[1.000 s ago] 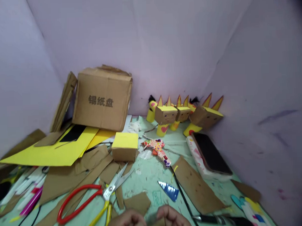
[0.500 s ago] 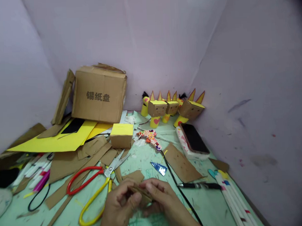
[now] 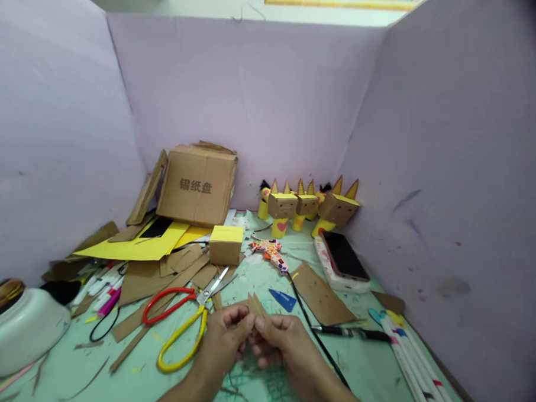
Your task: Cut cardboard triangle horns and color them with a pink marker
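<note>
My left hand (image 3: 223, 340) and my right hand (image 3: 284, 345) meet low in the middle of the view and together pinch a small brown cardboard piece (image 3: 255, 307) whose pointed tip sticks up between the fingertips. The hands hover just above the green mat (image 3: 125, 385). Scissors with one red and one yellow handle (image 3: 179, 320) lie just left of my left hand. A black cable (image 3: 316, 335) runs past my right hand.
A brown carton (image 3: 198, 183), yellow paper sheets (image 3: 136, 245) and cardboard scraps fill the back left. Several small cardboard figures (image 3: 308, 205) stand at the rear wall. A phone (image 3: 344, 256), a black pen (image 3: 351, 332), markers (image 3: 410, 355), a small yellow-topped box (image 3: 226, 245) and a white bowl (image 3: 20, 330) surround the hands. Purple partitions enclose the desk.
The view has tilted up and pulled back, showing more of the walls and the white bowl. My hands have come further into view and now hold the cardboard piece upright.
</note>
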Available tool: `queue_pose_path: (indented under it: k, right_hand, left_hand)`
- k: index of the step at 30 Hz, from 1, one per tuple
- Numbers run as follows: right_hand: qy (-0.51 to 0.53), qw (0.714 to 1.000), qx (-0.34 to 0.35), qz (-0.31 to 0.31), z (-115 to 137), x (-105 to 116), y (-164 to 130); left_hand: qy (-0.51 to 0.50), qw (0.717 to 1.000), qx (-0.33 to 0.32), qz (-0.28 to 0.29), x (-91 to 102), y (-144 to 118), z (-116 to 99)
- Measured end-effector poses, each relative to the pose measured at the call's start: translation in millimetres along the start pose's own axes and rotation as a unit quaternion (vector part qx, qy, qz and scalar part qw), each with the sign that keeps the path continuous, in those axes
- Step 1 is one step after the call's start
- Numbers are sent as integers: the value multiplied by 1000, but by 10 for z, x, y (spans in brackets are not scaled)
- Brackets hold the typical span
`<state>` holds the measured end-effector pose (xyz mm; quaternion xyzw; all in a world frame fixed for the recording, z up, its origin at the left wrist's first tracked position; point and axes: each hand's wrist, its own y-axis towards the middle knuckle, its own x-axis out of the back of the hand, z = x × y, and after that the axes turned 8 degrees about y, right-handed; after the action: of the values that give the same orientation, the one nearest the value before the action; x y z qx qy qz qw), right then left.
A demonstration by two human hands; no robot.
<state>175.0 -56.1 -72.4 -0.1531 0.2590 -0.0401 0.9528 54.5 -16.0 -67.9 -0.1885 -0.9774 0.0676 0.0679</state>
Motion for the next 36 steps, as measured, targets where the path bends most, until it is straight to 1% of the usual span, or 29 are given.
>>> queue_pose_path:
  k: [3, 5, 6, 8, 12, 14, 17, 21, 26, 31, 36]
  right_hand:
    - [-26, 999, -4, 23, 19, -16, -23]
    - [-18, 1000, 1, 5, 53, -8, -17]
    - [-6, 1000, 6, -15, 74, 3, -7]
    - [9, 999, 11, -36, 109, 34, 23]
    - [-35, 999, 31, -2, 116, 87, 68]
    - [-46, 999, 28, -5, 102, 90, 75]
    - [-11, 999, 17, -31, 102, 72, 72]
    - [32, 998, 22, -49, 129, 46, 64]
    - [34, 997, 28, -59, 110, 38, 52]
    - [32, 998, 35, -52, 91, 46, 52]
    - [42, 995, 58, -74, 116, 64, 68]
  left_hand:
    - [0, 1000, 0, -8, 25, 7, 1]
    - [2, 1000, 4, -22, 54, 22, -2]
    - [5, 1000, 7, -26, 67, 30, -3]
    - [10, 999, 13, -28, 79, 40, -6]
    - [27, 999, 3, -21, 46, 23, -19]
    - [32, 999, -7, -26, 24, 5, -30]
    - [30, 999, -9, -24, 11, -15, -51]
    - [20, 1000, 4, -11, 15, -13, -68]
    - [9, 1000, 13, -26, 7, 2, -61]
    - [13, 999, 25, -25, 10, -21, -44]
    - [-10, 998, 37, -47, 98, 9, -1]
